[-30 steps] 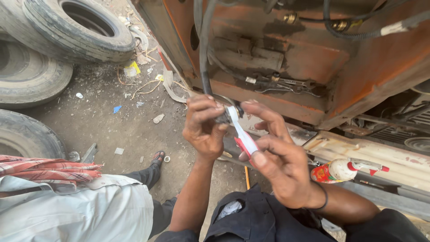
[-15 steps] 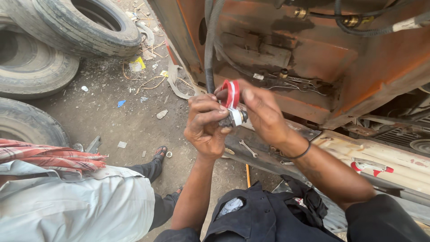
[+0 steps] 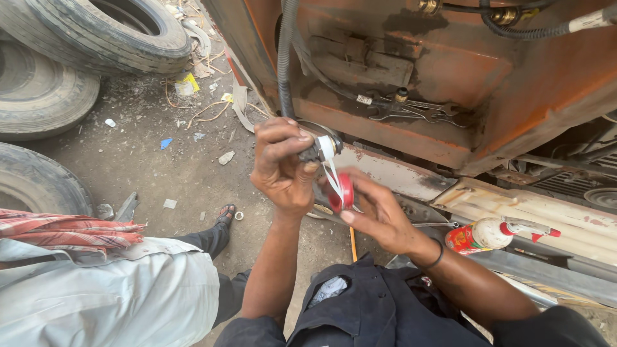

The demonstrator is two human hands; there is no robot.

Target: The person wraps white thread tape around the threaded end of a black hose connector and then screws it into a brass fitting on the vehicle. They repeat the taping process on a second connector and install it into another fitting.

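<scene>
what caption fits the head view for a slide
Left hand grips a hose fitting while right hand holds a red tape spool.

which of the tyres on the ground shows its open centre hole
The top tyre, lying flat on the stack at upper left: its dark centre hole shows. The tyre under it and the lower-left tyre show only tread and sidewall.
</scene>
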